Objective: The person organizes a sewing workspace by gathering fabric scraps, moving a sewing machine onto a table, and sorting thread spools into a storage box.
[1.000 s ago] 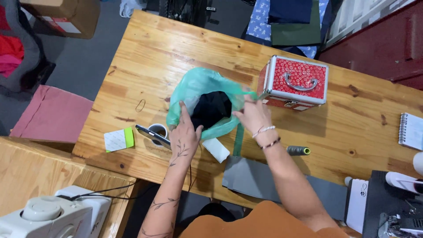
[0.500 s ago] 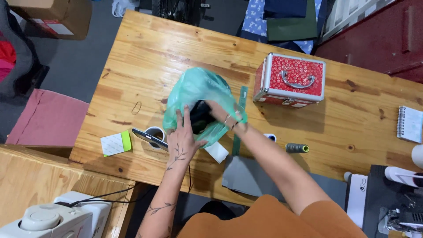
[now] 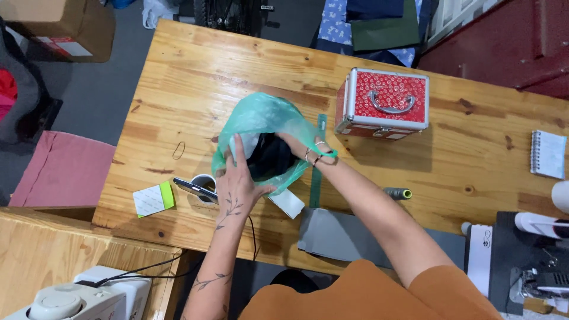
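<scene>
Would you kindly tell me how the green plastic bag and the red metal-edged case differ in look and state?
The green plastic bag is soft, crumpled and translucent; the red case is rigid and boxy with a metal handle. The bag is open, with the right hand inside and the left hand gripping it; the case sits shut and untouched. Both rest on the wooden table.

One green plastic bag (image 3: pixel 261 121), one red metal case (image 3: pixel 384 102), one notepad (image 3: pixel 548 154), one phone (image 3: pixel 194 189), two hands (image 3: pixel 237 181).

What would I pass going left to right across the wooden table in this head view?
White and green note pad → phone → green plastic bag → red metal case → thread spool → spiral notebook.
</scene>
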